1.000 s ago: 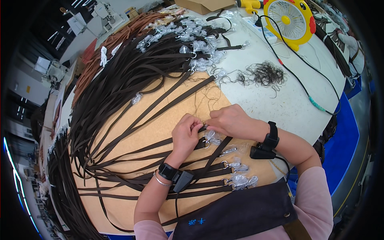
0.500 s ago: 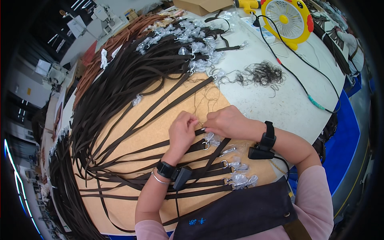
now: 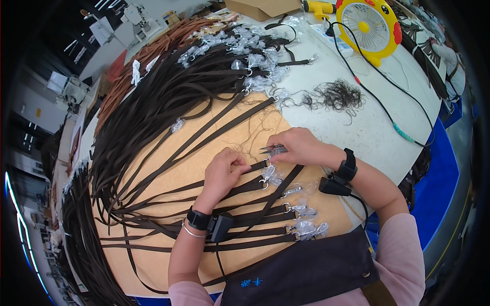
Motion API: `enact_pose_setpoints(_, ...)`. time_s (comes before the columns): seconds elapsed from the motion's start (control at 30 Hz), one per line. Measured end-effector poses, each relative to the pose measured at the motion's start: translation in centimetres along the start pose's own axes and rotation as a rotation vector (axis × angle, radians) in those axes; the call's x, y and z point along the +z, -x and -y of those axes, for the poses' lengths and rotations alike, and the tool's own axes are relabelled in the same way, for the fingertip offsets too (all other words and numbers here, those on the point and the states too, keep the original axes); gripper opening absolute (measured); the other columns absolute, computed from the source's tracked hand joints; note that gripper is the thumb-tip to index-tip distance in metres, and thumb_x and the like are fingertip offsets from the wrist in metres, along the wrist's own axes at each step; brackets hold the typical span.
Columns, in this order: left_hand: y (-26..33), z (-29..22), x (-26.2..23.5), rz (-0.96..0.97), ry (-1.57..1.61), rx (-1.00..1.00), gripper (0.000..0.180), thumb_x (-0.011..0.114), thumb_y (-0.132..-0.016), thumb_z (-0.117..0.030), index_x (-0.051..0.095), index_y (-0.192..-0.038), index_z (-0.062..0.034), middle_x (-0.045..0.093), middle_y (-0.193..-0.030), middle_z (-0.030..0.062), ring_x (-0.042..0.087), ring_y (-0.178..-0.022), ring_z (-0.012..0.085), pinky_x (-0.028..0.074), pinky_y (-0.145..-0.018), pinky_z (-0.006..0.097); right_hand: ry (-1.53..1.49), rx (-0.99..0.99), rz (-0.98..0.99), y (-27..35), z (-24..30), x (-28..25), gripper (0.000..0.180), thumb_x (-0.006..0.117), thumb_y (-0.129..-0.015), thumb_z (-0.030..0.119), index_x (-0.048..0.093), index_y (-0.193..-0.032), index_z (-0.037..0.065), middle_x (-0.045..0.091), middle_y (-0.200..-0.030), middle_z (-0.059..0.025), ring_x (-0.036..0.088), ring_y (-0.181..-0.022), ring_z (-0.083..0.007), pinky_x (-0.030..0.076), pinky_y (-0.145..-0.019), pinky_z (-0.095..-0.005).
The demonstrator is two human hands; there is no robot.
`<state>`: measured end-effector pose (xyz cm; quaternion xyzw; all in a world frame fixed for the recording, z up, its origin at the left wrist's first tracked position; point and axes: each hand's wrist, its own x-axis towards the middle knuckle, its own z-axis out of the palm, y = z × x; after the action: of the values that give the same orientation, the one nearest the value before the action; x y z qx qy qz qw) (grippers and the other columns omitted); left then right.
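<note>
Close to the near end of a dark brown strap (image 3: 258,166), my left hand (image 3: 223,172) is closed, with thumb and fingertips pinched on it. At that strap's tip is a metal clasp, partly covered by clear plastic. My right hand (image 3: 298,145) is curled round a pair of thread snips (image 3: 274,150), their pointed dark blades aimed left, just above the strap's tip. Loose dark threads (image 3: 247,140) lie on the brown board (image 3: 204,153) beyond my hands. Several more straps lie nearer to me, their metal clips wrapped in clear plastic (image 3: 309,228).
A big heap of dark straps (image 3: 138,112) covers the left side, with reddish-brown straps (image 3: 168,43) behind it. On the white table are a tangle of thread (image 3: 341,96), a yellow fan (image 3: 363,28), a black cable (image 3: 380,99) and a cardboard box (image 3: 263,7).
My hands have drawn apart from each other. The left has shifted left along the strap; the right has risen slightly, and the snips' blades now show clearly.
</note>
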<state>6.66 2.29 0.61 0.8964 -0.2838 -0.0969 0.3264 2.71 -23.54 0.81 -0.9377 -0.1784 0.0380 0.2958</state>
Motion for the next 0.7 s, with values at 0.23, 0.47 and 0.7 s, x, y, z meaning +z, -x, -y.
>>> enact_pose_setpoints(0.23,-2.2,4.2,-2.6,-0.538,-0.446,0.070,0.016,0.077,-0.080,-0.013,0.069,-0.093,-0.0064,0.062,-0.089,0.0079,0.061,-0.075,0.0279,0.049,-0.066,0.038,-0.098,-0.043,0.036,-0.1,-0.7,0.5,0.030,0.075,-0.083,0.034,0.066,-0.102,0.012,0.068,-0.077,-0.0108,0.067,-0.081,-0.0326,0.049,-0.069,-0.0438)
enact_pose_setpoints(0.47,0.7,-0.7,-0.5,-0.227,-0.244,0.247,0.022,0.079,-0.077,-0.015,0.068,-0.094,-0.0077,0.061,-0.095,0.0078,0.061,-0.092,0.0281,0.050,-0.077,0.039,-0.110,-0.017,-0.110,-0.3,-0.8,0.9,0.024,0.076,-0.082,0.027,0.068,-0.097,0.009,0.069,-0.077,-0.0123,0.067,-0.076,-0.0333,0.050,-0.068,-0.0427)
enact_pose_setpoints(0.7,0.7,-1.3,0.0,-0.160,-0.265,0.334,0.015,0.074,-0.079,-0.008,0.062,-0.089,-0.0058,0.061,-0.089,0.0070,0.063,-0.080,0.0283,0.052,-0.066,0.037,-0.054,-0.104,-0.199,0.2,-0.2,-0.2,0.023,0.078,-0.081,0.025,0.069,-0.091,0.008,0.069,-0.076,-0.0104,0.066,-0.068,-0.0317,0.050,-0.062,-0.0376)
